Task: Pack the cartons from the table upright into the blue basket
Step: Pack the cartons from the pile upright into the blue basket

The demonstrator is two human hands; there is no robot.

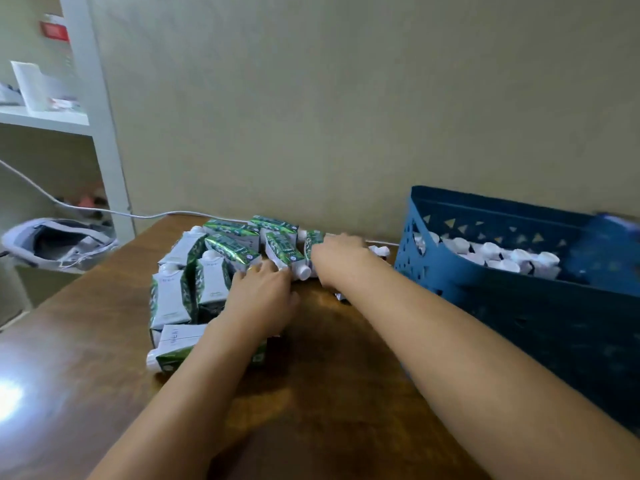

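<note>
My left hand [258, 299] and right hand [337, 259] curl onto lying green-white cartons [284, 252], caps toward me; grip extent unclear; perforated blue basket [485, 289] right

Both forearms bare, no sleeves; ring on left hand [261, 294], right hand [337, 256] w/o jewellery.

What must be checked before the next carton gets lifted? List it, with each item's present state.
1. Cartons left on the table: ok, a pile of cartons lies there.
2. Left hand gripping a carton: cannot tell, it rests on the pile.
3. Right hand gripping a carton: cannot tell, its fingers are hidden.
4. Blue basket within reach: ok, beside the right arm.
5. Free space in basket: ok, the near part shows no caps.
</note>
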